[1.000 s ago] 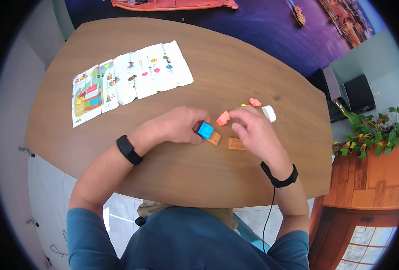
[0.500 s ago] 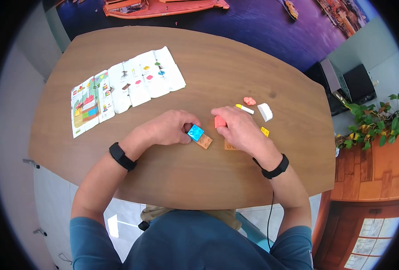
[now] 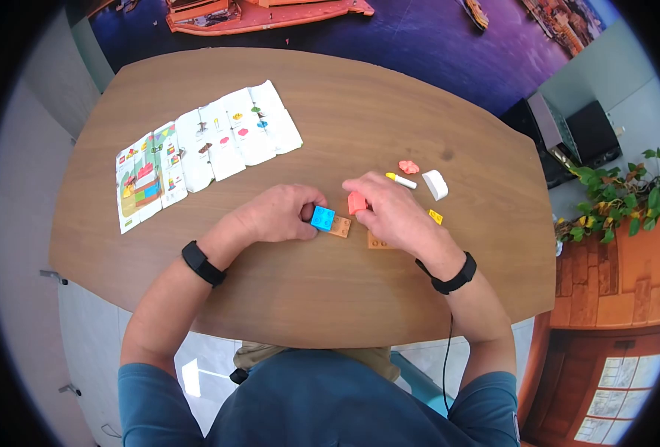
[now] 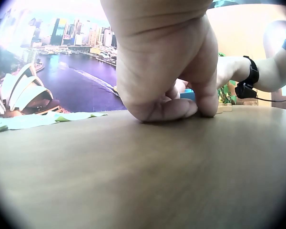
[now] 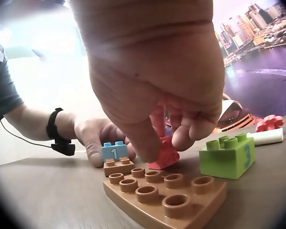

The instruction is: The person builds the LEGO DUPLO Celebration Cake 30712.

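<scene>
Thumb and fingers of the left hand (image 3: 276, 214) grip a blue brick (image 3: 323, 217), which sits on one end of a small brown brick (image 3: 340, 226). In the right wrist view the blue brick (image 5: 114, 152) bears a "1". The right hand (image 3: 395, 214) pinches a red brick (image 3: 356, 202) just to the right of the blue one; in the right wrist view the red brick (image 5: 165, 155) is low at the tabletop. A larger brown studded plate (image 5: 164, 198) lies by the right hand, which partly covers it in the head view. The left wrist view mostly hides the bricks.
A green brick (image 5: 227, 156) marked "3" stands beside the brown plate. Further right on the table (image 3: 292, 298) are a yellow brick (image 3: 435, 216), a yellow-tipped white stick (image 3: 401, 180), a red flower-shaped piece (image 3: 409, 167) and a white piece (image 3: 435, 185). An instruction sheet (image 3: 222, 141) lies back left.
The right hand has closed on the red brick and brought it slightly left, nearer the blue one. The left hand has turned the blue and brown bricks from slanted to nearly level. The head view has shifted.
</scene>
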